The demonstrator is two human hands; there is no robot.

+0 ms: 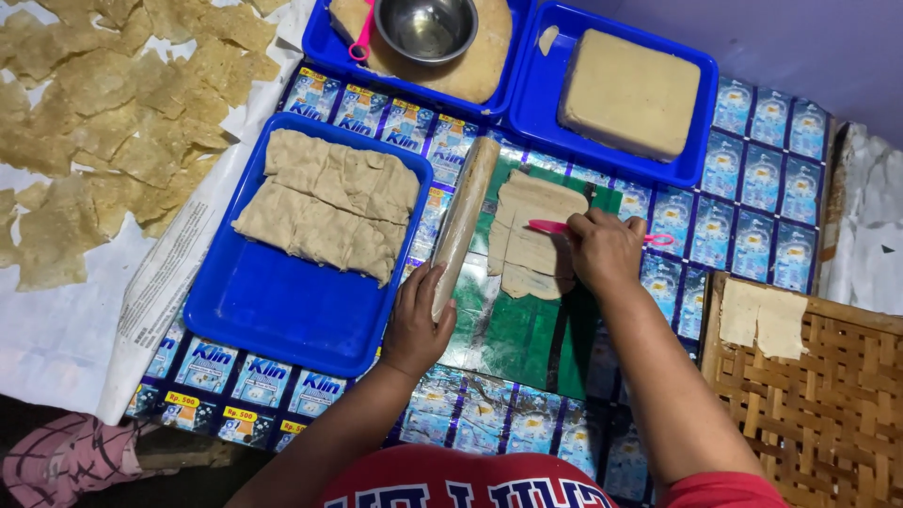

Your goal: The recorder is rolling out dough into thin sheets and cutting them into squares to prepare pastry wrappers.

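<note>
My left hand [417,323] grips the near end of a dough-dusted wooden rolling pin [463,218] that lies lengthwise on a green plastic sheet [515,331]. My right hand [605,248] holds a pink-handled cutter [550,227] over a thin rolled sheet of dough [527,235] cut into strips, right of the pin. A blue tray [282,301] to the left holds two rows of flat cut dough pieces [329,202].
At the back, a blue tray [696,155] carries a thick dough block [628,91]; another holds a metal bowl [427,26] and a second pink tool [361,38]. Dried pieces [113,122] lie spread on paper at left. A woven bamboo tray [818,404] at right bears two cut pieces.
</note>
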